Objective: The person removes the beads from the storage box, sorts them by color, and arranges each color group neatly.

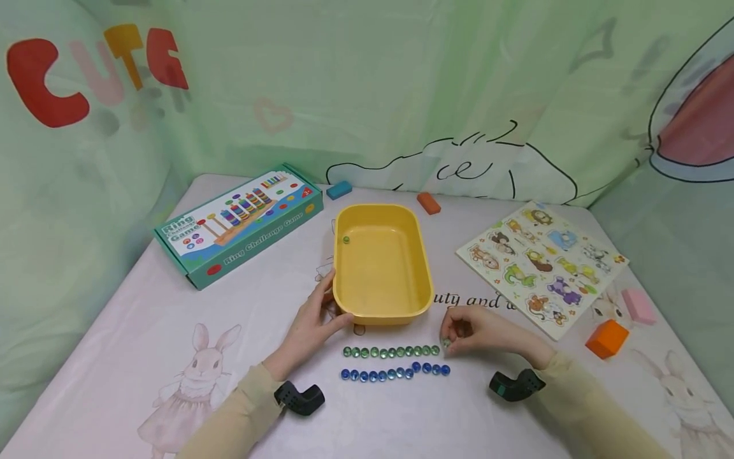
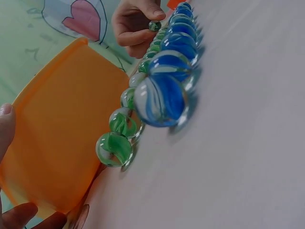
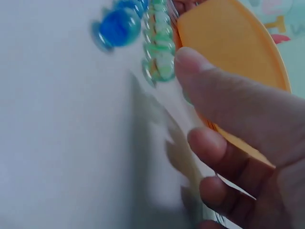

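A yellow plastic basin point(image 1: 383, 320) stands mid-table, one small green marble point(image 1: 346, 240) inside it by the left wall. My left hand point(image 1: 312, 325) grips its near left corner, thumb at the front rim and fingers along the left side. Before the basin runs a row of green marbles point(image 1: 392, 352), and nearer to me a slightly uneven row of blue marbles point(image 1: 382, 376). At the right end of the green row, my right hand point(image 1: 473, 331) pinches another green marble point(image 2: 155, 26) between thumb and fingers, low over the table. In the right wrist view the thumb mostly hides that marble.
A Ring Challenge Game box point(image 1: 241, 223) lies at the back left. On the right is an animal puzzle board point(image 1: 545, 268), with an orange block point(image 1: 607, 338) and a pink block point(image 1: 638, 306) beyond. Behind the basin lie a blue block point(image 1: 339, 190) and another orange block point(image 1: 428, 203).
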`<state>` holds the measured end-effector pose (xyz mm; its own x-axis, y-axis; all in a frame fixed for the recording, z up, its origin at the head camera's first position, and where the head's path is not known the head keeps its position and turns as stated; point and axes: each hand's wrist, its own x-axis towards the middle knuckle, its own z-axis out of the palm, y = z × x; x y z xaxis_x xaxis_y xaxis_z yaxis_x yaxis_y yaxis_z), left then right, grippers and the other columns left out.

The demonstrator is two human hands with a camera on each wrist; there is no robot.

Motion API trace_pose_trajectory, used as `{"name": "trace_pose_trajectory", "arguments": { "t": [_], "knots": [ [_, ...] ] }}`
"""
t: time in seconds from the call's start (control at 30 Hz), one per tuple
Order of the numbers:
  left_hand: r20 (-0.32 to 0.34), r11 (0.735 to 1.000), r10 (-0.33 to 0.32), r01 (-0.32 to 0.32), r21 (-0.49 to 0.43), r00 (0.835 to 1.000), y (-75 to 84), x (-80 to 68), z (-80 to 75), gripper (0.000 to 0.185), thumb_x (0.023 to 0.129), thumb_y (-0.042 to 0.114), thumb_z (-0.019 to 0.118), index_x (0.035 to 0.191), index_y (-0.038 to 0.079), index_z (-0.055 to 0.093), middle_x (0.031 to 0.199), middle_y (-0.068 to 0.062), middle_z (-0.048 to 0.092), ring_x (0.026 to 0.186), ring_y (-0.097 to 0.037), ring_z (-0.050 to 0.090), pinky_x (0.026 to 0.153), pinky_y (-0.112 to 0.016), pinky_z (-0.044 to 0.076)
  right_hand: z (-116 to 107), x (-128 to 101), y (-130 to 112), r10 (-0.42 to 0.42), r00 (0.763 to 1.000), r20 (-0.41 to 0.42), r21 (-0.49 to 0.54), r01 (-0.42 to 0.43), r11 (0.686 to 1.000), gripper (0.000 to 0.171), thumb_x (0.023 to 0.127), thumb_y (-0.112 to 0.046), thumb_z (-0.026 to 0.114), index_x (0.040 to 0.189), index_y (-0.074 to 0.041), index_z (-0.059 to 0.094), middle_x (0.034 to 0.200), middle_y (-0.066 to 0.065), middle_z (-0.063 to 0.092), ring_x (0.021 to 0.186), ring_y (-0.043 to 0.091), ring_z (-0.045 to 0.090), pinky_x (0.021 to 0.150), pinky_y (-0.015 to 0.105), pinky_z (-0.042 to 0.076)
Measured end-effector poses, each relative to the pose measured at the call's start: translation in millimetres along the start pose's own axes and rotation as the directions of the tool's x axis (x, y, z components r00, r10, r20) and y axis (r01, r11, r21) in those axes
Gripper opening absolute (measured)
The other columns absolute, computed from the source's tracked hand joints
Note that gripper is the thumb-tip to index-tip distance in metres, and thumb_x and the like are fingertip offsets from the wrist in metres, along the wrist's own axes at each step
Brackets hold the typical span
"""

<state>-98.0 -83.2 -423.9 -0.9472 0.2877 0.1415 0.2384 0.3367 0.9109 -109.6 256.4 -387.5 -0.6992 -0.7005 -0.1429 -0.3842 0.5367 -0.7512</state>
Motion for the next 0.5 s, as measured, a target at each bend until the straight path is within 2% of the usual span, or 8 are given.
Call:
{"name": "trace_pose_trajectory", "arguments": {
  "t": [0.2, 0.5],
  "knots": [
    [-0.001, 1.000, 0.009, -0.009, -0.006, 1.000, 0.1, 0.0, -0.4, 0.084, 0.084, 0.035, 0.067, 0.149, 0.025, 0.014, 0.144, -0.005, 0.040, 0.125, -0.021, 0.046, 0.108, -0.046, 0.031, 7.3, 0.3, -1.2, -0.078, 0.996, -0.039, -0.068, 0.076, 0.995, 0.021, 0.073, -0.029, 0.076, 0.083, -0.018, 0.062, 0.076, -0.003, 0.057, 0.071, 0.012, 0.050, 0.064, 0.020, 0.041],
    [-0.004, 1.000, 0.010, -0.010, 0.000, 1.000, -2.5, 0.6, 1.5, 0.085, 0.084, 0.034, 0.067, 0.149, 0.026, 0.014, 0.143, -0.005, 0.040, 0.123, -0.021, 0.047, 0.107, -0.045, 0.033, 10.1, 0.3, -2.1, -0.054, 0.997, -0.047, -0.121, 0.048, 0.991, 0.020, 0.072, -0.030, 0.077, 0.081, -0.020, 0.062, 0.076, -0.007, 0.055, 0.072, 0.008, 0.047, 0.065, 0.019, 0.039]
  ]
}}
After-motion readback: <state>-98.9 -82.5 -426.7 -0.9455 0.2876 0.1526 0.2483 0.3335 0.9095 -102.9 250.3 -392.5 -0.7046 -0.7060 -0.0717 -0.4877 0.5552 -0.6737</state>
